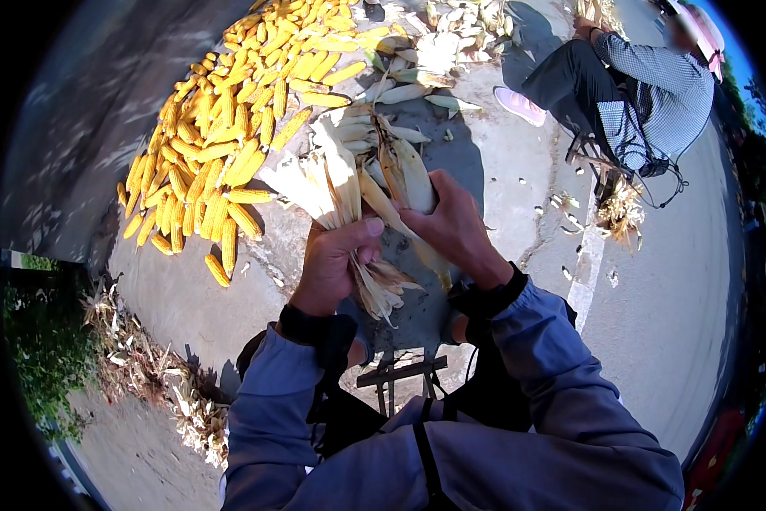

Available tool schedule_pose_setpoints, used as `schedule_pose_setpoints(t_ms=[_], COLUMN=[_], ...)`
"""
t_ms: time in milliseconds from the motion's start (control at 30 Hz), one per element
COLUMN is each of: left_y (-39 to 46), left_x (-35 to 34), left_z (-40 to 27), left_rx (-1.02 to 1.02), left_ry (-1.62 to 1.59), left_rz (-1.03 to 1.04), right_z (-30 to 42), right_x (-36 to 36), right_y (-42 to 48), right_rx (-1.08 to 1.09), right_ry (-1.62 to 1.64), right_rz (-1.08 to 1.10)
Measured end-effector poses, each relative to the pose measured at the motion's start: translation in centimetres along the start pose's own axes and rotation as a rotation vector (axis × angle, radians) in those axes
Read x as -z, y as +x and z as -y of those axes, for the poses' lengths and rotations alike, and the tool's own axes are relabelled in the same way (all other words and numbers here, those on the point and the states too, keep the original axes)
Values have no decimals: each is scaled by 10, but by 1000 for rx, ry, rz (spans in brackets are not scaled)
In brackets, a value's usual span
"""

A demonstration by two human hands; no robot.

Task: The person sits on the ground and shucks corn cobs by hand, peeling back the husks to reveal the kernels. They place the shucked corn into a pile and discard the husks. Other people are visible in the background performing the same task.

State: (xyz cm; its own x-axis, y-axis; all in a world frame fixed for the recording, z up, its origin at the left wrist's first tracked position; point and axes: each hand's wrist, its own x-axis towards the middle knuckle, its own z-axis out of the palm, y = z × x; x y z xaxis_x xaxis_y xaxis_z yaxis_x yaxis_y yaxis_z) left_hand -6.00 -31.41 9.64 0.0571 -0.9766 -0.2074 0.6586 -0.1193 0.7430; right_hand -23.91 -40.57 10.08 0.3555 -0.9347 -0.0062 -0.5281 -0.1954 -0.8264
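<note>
My left hand [335, 259] grips a bunch of dry, pale corn husks [337, 182], whose loose ends spread above and below the fist. Close beside it, my right hand [459, 223] is closed around an ear of corn still in its husk [409, 169]. Brown, dried leaf shows along the upper part of that ear. A long strip of husk hangs between the two hands. Beyond them, several unhusked ears [351, 131] lie on the concrete, partly hidden by the husks.
A large heap of bare yellow corn cobs [210, 153] spreads to the left and far side. More husked-over ears [453, 38] lie ahead. A co-worker [651, 96] sits on a low stool at the right. Discarded husks [191, 409] line the lower left.
</note>
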Motion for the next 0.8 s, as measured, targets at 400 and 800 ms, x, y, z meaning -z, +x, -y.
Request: schedule_pose_setpoints(t_ms=[400, 800], left_y=[-6, 2], left_x=[11, 29], left_z=[0, 11], left_rx=[60, 123], left_ry=[45, 20], left_rz=[-62, -152], right_z=[-9, -33], right_x=[25, 81], right_y=[15, 45], right_rx=[8, 145], right_ry=[447, 1144], right_rz=[-102, -459])
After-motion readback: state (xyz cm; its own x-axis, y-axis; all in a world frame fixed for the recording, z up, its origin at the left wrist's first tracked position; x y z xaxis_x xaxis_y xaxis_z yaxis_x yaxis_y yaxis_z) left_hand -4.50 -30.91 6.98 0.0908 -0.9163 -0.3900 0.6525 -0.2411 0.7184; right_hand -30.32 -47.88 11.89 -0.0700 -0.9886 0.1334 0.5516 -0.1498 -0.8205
